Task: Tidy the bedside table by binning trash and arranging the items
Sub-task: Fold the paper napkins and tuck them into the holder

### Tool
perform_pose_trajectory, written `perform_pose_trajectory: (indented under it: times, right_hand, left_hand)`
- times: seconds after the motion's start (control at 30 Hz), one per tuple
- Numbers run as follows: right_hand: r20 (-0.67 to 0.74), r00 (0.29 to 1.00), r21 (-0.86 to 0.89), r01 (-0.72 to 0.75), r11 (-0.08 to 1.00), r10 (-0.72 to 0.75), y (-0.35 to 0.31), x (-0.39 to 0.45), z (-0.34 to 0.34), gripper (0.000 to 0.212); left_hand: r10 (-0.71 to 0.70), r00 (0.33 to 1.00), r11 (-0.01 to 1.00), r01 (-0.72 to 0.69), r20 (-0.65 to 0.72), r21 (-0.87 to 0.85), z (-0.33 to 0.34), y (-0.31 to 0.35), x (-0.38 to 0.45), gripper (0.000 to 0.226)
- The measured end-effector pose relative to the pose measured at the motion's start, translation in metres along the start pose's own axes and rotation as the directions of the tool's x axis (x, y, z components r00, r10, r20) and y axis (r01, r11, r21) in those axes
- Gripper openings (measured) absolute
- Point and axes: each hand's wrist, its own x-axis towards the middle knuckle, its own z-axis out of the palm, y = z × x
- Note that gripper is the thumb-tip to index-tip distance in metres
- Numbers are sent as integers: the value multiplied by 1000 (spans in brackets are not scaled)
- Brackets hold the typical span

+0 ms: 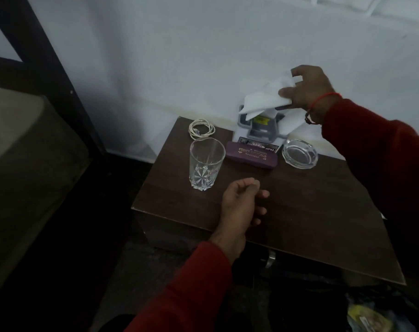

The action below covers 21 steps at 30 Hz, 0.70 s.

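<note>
Nearby, glass (205, 162), ashtray (299, 153), cable (202, 127).

One drinking glass (205, 163) and one coiled cable (202, 127) sit left of the raised hand, one purple case (251, 154), one magazine (258, 130) and one glass ashtray (299, 153) below it, one white tissue (265, 97) in it.

The front half of the surface (311, 212) lies open for a hand to pass, while the back edge is crowded by the coiled cable (202, 127), tumbler (205, 162), purple case (251, 155), ashtray (299, 153) (all near one another) and leaflet (258, 130).
</note>
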Motion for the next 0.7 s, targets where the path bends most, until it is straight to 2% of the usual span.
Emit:
perform_pose_trajectory:
  times: [0.1,0.17,0.3,0.37,0.43,0.57,0.7]
  right_hand:
    - [14,997,29,-72,997,71,4,8,7,50]
    - [2,997,-34,-77,996,77,7,10,8,52]
    - [17,1000,-212,0,977,3,8,18,4,51]
    - [19,997,-409,73,909,-72,2,18,1,51]
    - [47,990,-509,140,849,-134,-4,18,0,50]
    - [92,972,-569,229,790,-216,-15,18,1,47]
    - [127,970,-583,241,776,-206,-19,21,3,49]
  left_hand:
    - [-9,1000,1000,9,15,20,-1,0,0,11]
    - [-13,1000,1000,12,23,28,-1,1,-1,11]
    - [-13,999,999,12,29,37,-1,2,-1,10]
    - [-16,999,999,15,31,41,-1,2,-1,10]
    - [-22,999,999,21,34,45,-1,2,-1,10]
    - [-18,999,999,16,32,40,0,2,-1,10]
    - [-14,1000,999,13,28,49,0,1,0,11]
